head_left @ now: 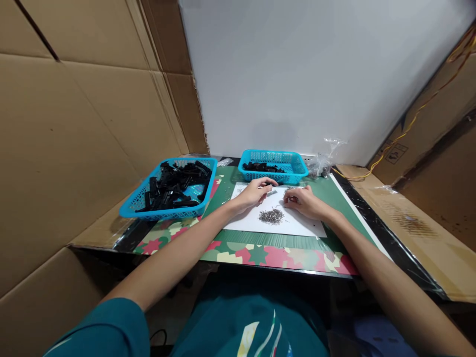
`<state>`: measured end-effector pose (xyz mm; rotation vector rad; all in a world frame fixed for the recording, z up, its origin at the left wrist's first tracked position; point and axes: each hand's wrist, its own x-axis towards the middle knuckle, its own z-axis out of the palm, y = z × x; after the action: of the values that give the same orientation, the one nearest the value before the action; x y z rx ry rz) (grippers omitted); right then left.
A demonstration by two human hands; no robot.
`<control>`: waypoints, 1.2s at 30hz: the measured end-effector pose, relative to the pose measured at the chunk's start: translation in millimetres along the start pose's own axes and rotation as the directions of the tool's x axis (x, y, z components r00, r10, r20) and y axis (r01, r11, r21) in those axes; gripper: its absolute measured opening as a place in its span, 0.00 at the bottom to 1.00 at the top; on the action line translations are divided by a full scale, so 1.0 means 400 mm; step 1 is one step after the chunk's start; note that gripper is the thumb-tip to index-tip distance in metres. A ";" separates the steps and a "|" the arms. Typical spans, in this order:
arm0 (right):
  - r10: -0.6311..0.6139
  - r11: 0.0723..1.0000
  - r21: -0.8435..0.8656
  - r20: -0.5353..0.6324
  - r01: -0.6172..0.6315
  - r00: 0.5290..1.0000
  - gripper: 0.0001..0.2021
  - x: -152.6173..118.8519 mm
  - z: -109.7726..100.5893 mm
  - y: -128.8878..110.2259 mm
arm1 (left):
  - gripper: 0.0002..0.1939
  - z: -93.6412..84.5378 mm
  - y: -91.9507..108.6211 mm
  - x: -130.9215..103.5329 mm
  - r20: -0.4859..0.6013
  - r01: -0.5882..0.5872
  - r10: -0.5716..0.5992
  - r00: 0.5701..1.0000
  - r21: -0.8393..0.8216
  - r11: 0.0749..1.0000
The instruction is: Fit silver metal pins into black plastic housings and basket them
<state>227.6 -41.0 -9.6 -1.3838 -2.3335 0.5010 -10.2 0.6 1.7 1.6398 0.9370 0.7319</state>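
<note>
A white sheet (245, 224) lies on the green mat, with a pile of small metal pieces (271, 216) near its middle. My left hand (255, 193) is over the sheet's back left part, fingers bent; a small dark item shows by its fingertips, but whether it is held is unclear. My right hand (303, 201) is at the sheet's right side, fingers closed together beside a smaller heap of metal pieces (288, 192). What it pinches is too small to name. Just behind the hands stands a blue basket (297, 171) with dark parts (262, 167).
A larger blue basket (167, 214) of black plastic parts (173, 186) is at the left. Clear plastic bags (320, 164) sit at the back right. Cardboard walls (92, 99) flank the table, and a yellow wire (401, 136) runs down at the right.
</note>
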 end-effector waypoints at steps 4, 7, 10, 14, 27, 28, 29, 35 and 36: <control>-0.004 1.000 0.005 -0.009 0.004 1.000 0.09 0.002 0.002 0.010 | 0.16 -0.004 0.009 -0.012 0.080 -0.007 0.005 0.997 0.021 1.000; -0.001 1.000 0.000 -0.013 0.001 1.000 0.09 0.004 0.003 0.017 | 0.15 -0.004 0.009 -0.014 0.107 -0.043 0.038 0.994 0.046 0.998; -0.006 0.999 0.034 -0.025 0.006 1.000 0.09 0.003 0.004 0.021 | 0.12 -0.003 0.008 -0.010 0.112 -0.050 0.044 0.993 0.054 0.997; -0.054 0.982 0.174 -0.097 0.070 0.994 0.12 0.000 -0.001 0.020 | 0.13 0.003 0.011 -0.015 0.126 -0.034 0.032 0.992 0.017 0.999; -0.013 0.842 0.491 -0.396 0.224 0.918 0.15 -0.007 -0.010 -0.050 | 0.25 0.066 0.023 -0.028 0.331 0.105 0.073 0.941 -0.488 0.867; -0.014 0.840 0.492 -0.403 0.230 0.915 0.15 -0.007 -0.009 -0.050 | 0.25 0.069 0.019 -0.025 0.332 0.105 0.078 0.940 -0.498 0.861; -0.012 0.837 0.494 -0.414 0.235 0.910 0.15 -0.007 -0.007 -0.050 | 0.25 0.070 0.017 -0.023 0.332 0.106 0.078 0.940 -0.503 0.858; 0.018 0.857 0.462 -0.467 0.227 0.884 0.17 -0.014 -0.004 -0.066 | 0.28 0.070 0.021 -0.026 0.244 0.109 0.030 0.969 -0.533 0.839; 0.019 0.863 0.451 -0.479 0.228 0.878 0.17 -0.015 -0.004 -0.070 | 0.27 0.069 0.025 -0.028 0.229 0.107 0.022 0.973 -0.536 0.837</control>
<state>210.1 -58.8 4.4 -0.9809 -1.7119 0.6004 9.2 -23.6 4.3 1.1558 0.5279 0.6848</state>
